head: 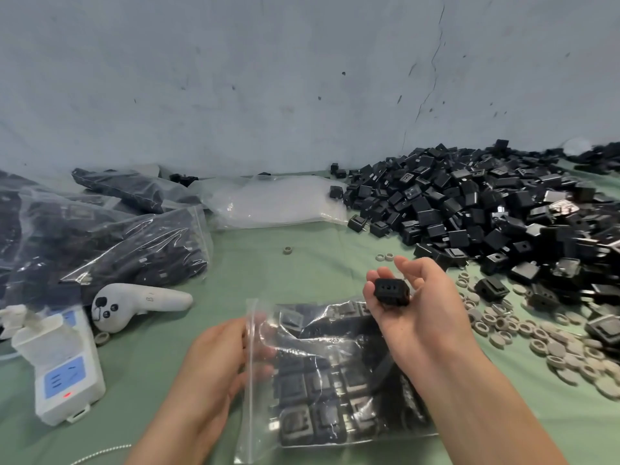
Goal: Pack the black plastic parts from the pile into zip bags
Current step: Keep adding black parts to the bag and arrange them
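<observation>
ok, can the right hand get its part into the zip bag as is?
Probably yes: right hand holds the black part just over the zip bag, left hand grips its mouth, nothing blocks the way.

At the lower left of the frame we see a white power strip [67, 374] with blue panels and a red light, lying on the green table [268, 270]. Just above it we find a white controller [141, 302]. Grey rings [539, 346] lie scattered at the right, with a single ring [287, 250] alone mid-frame. Behind them we see a cracked grey wall [268, 78].
</observation>
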{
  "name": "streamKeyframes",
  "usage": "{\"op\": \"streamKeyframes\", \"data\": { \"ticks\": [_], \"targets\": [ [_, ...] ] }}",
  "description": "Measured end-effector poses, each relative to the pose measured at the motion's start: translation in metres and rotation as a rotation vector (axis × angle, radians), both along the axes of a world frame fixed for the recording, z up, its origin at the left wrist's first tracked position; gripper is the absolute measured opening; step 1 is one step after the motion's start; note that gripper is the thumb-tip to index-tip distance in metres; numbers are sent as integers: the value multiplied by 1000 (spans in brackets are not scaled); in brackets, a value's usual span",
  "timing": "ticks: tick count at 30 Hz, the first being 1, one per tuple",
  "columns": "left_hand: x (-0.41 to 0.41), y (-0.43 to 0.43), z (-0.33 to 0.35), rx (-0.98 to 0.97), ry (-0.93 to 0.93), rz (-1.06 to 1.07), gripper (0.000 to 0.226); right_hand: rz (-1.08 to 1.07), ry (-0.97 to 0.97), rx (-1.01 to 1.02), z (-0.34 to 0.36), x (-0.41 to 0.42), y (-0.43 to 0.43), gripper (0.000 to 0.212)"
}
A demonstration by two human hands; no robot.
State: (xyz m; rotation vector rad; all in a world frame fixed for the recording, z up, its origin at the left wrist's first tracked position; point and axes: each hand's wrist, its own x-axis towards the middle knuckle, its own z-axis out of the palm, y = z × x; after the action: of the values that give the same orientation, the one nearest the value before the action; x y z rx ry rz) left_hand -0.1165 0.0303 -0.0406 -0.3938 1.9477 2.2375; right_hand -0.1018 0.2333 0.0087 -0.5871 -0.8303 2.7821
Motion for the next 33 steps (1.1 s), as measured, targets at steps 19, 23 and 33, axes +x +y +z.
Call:
{"op": "streamKeyframes", "data": {
  "ticks": [19,23,33],
  "targets": [
    [7,21,0,-77,134,1,18,-39,-97,-60,-6,32,24,27],
    [5,26,1,10,137,-10,27,-46,-126,-92,-8,36,36,32],
    [3,24,11,354,12,-76,14,-79,-158,-100,-9,30,38,30]
  ]
}}
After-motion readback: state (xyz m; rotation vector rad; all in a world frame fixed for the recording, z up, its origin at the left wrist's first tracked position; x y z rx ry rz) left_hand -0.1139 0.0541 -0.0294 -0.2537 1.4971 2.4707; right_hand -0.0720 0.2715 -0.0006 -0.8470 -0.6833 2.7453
